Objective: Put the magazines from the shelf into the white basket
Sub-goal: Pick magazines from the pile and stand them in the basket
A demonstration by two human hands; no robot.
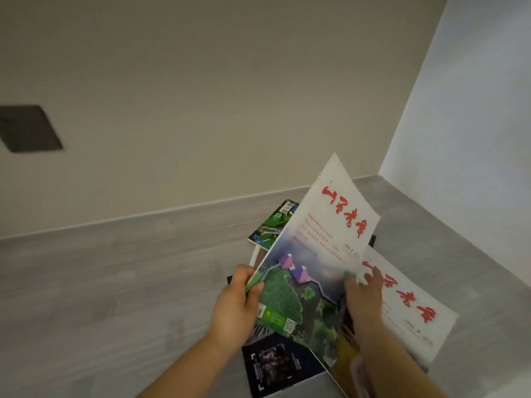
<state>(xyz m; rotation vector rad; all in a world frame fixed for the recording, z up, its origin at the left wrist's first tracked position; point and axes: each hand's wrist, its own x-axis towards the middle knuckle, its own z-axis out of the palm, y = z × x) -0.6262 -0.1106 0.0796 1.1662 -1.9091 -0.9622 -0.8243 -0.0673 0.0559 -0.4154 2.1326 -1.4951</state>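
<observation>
A pile of magazines lies on the grey shelf (115,282) near its right corner. My left hand (238,305) pinches the left edge of the top magazine (313,254), white with red characters and a green landscape, and tilts it up off the pile. My right hand (363,300) rests with spread fingers at that magazine's right edge, over a second white magazine with red characters (408,305) lying flat. Under them a dark-covered magazine (275,366) sticks out at the front and a green-covered one (273,225) at the back. No white basket is in view.
A beige back wall (201,96) rises behind the shelf with a dark square plate (28,129) at the left. A white side wall (474,139) closes the shelf on the right. The grey shelf surface stretches bare to the left of the pile.
</observation>
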